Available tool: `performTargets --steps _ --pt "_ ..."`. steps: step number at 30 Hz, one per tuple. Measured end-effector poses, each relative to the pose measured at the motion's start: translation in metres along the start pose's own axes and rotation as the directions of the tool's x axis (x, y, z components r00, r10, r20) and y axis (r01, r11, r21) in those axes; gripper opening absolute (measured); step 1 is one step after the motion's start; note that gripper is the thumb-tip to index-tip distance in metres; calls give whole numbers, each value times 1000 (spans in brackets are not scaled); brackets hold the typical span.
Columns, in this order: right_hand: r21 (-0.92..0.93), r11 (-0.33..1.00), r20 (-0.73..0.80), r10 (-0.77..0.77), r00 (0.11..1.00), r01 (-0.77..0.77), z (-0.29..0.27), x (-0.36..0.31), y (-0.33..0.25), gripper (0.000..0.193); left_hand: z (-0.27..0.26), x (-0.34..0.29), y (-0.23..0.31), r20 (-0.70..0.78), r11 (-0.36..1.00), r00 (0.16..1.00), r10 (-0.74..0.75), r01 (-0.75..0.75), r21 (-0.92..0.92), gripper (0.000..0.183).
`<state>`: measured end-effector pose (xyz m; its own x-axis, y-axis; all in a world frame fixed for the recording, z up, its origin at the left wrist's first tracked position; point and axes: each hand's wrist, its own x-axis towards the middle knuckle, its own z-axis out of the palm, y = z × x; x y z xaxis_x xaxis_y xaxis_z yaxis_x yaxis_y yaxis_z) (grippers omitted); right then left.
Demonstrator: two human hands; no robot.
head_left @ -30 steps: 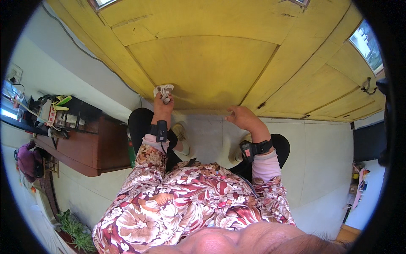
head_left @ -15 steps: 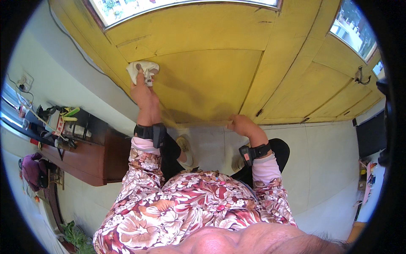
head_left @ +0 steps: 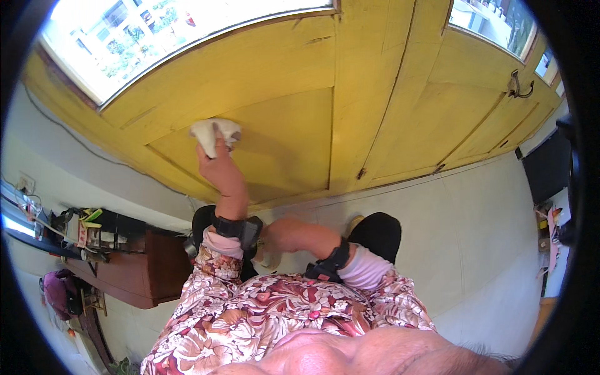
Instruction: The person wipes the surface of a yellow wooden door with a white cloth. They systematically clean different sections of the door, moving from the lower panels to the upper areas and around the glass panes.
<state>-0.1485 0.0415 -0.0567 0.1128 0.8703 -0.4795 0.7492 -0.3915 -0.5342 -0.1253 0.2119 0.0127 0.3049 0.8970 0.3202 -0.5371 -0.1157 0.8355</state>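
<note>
A crumpled white cloth (head_left: pixel 205 132) is pressed against the lower panel of the yellow wooden door (head_left: pixel 281 134). My left hand (head_left: pixel 219 164) grips it, the fingers closed over its folds near the panel's upper left part. Below, my right hand (head_left: pixel 274 236) hangs in front of my body beside the left wrist, above a shoe. Its fingers are smeared and partly hidden, so their pose is unclear. A black band with a small box (head_left: pixel 251 232) sits on my left wrist, and a similar one is on the right.
Glass panes fill the door's upper part, and a dark metal handle (head_left: pixel 520 86) is at the far right. On the left, a brown wooden cabinet (head_left: pixel 134 269) carries assorted items. A thin cable (head_left: pixel 100 150) runs along the white wall. My bent knees are close to the door.
My left hand has brought the cloth away from the panel's left edge, further onto the panel. My right hand has left the panel's bottom edge and swung left toward my left wrist. The view has shifted.
</note>
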Motion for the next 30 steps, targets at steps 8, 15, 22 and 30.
performTargets --steps 8,15,22,30 --pt "306 951 -216 37 976 32 52 9 5 44 39 -57 5 448 841 788 422 -525 132 50" --pt "212 952 -438 -109 892 221 65 4 19 29 59 -68 14 524 780 727 443 -601 174 55" --pt "199 976 -239 134 962 -86 51 -3 17 26 37 -65 -21 583 847 763 279 -481 224 57" --pt "-8 983 -81 183 980 -184 23 -31 0 37 13 -83 -116 674 875 717 179 -429 224 50"
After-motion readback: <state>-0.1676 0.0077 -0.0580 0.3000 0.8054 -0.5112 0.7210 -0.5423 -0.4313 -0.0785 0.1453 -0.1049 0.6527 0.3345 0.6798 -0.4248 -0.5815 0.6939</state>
